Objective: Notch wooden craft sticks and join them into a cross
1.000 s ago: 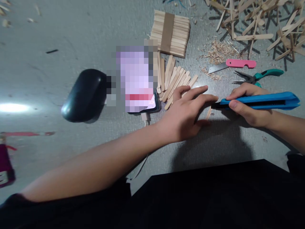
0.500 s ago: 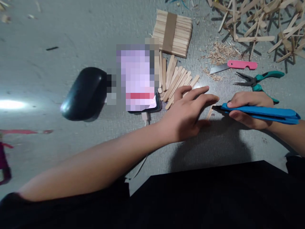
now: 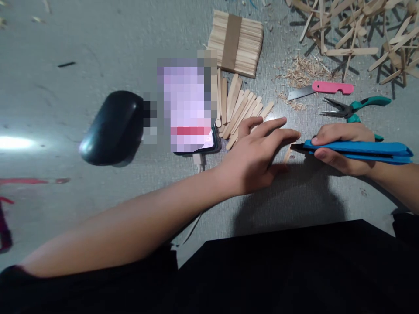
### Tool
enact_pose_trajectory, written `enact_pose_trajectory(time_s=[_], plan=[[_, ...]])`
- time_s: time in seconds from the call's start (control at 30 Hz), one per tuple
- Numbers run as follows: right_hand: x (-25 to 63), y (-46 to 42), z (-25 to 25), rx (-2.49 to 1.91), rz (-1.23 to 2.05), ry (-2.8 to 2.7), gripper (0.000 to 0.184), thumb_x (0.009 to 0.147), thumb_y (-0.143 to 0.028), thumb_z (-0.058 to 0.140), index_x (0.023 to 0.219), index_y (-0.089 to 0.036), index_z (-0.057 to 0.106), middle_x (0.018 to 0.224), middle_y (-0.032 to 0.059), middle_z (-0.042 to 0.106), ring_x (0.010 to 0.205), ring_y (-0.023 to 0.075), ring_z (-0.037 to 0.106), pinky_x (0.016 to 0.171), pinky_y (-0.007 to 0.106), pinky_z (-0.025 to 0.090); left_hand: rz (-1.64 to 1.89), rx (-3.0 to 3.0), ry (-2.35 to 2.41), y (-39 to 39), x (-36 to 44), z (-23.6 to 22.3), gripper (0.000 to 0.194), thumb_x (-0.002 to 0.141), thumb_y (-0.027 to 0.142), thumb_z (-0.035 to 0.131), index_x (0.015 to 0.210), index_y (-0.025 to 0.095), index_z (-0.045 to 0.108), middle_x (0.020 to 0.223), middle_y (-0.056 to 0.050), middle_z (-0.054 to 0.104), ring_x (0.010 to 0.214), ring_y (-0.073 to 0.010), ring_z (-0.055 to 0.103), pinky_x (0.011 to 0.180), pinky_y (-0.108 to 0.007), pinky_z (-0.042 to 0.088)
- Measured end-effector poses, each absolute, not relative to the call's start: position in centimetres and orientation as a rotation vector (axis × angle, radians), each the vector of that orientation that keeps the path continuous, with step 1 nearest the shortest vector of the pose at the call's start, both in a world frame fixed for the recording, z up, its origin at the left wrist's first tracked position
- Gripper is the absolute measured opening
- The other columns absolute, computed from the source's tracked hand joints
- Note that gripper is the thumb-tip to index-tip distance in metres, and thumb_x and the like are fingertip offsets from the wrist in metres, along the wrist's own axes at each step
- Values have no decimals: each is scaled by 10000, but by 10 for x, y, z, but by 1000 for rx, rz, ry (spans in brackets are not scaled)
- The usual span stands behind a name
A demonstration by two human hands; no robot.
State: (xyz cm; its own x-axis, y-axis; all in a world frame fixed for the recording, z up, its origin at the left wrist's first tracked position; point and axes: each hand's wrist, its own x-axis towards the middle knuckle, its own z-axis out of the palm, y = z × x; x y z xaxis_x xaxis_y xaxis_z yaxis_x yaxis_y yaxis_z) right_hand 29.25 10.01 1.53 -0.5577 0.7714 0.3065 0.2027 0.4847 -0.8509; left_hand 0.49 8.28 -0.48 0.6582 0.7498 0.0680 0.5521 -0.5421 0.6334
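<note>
My left hand (image 3: 253, 157) rests low over the table, its forefinger and thumb on a wooden craft stick (image 3: 287, 155). Most of that stick is hidden under my fingers; the other fingers are stretched out. In my right hand (image 3: 347, 148) is a blue utility knife (image 3: 369, 149), gripped between thumb and fingers. Its dark blade points left and its tip meets the visible part of the stick. Just beyond my left fingertips lie several loose craft sticks (image 3: 242, 111), fanned out.
A banded bundle of craft sticks (image 3: 250, 46) lies at the back. To the right are wood shavings (image 3: 303, 72), a pink folding saw (image 3: 332, 87), green-handled pliers (image 3: 355, 106) and joined-stick pieces (image 3: 352, 51). A partly blurred phone (image 3: 209, 141) and a black computer mouse (image 3: 113, 128) sit left.
The view has shifted very slightly, so items on the left appear a little farther left. Both hands keep nearly the same pose, with the knife tip still at the stick.
</note>
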Motion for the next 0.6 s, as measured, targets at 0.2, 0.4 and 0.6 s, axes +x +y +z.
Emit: enact_pose_trajectory(time_s=[0.2, 0.4, 0.6], plan=[[293, 103, 16, -706, 1048, -2095, 66, 1034, -379, 857, 1087, -360, 823, 864, -26, 811, 722, 172, 757, 662, 326, 570, 431, 2291, 1022, 83, 6, -1, 623, 979, 314, 788, 1567, 233, 600, 1616, -145, 740, 1670, -365, 553, 1376, -568, 309], [293, 111, 25, -726, 1071, -2215, 64, 1056, -386, 822, 1105, -349, 802, 917, -10, 827, 765, 185, 772, 675, 337, 568, 434, 2292, 1022, 82, 7, -3, 645, 971, 317, 797, 1578, 256, 590, 1598, -132, 753, 1659, -376, 563, 1376, -571, 323], [281, 115, 32, -644, 997, -2308, 100, 1082, -335, 722, 989, -309, 696, 789, -20, 705, 670, 161, 648, 619, 323, 499, 493, 2293, 1034, 80, 8, -2, 650, 968, 262, 779, 1592, 252, 596, 1606, -121, 749, 1636, -358, 592, 1377, -550, 345]])
